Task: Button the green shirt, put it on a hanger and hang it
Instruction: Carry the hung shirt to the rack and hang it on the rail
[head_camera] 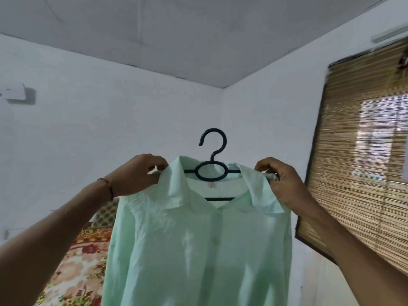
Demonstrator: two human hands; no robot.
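A pale green shirt (pixel 194 239) hangs in front of me on a dark plastic hanger (pixel 213 168), its front closed along the button line below the collar. The hanger's hook points up and is caught on nothing. My left hand (pixel 136 173) pinches the shirt's left shoulder over the hanger's end. My right hand (pixel 280 180) grips the right shoulder the same way. Both arms are raised, holding the shirt up in the air before the room's corner.
White walls meet in a corner behind the shirt. A bamboo blind (pixel 362 155) covers a window on the right. A bed with a floral cover (pixel 72 266) lies low on the left. A small white fixture (pixel 16 93) is mounted on the left wall.
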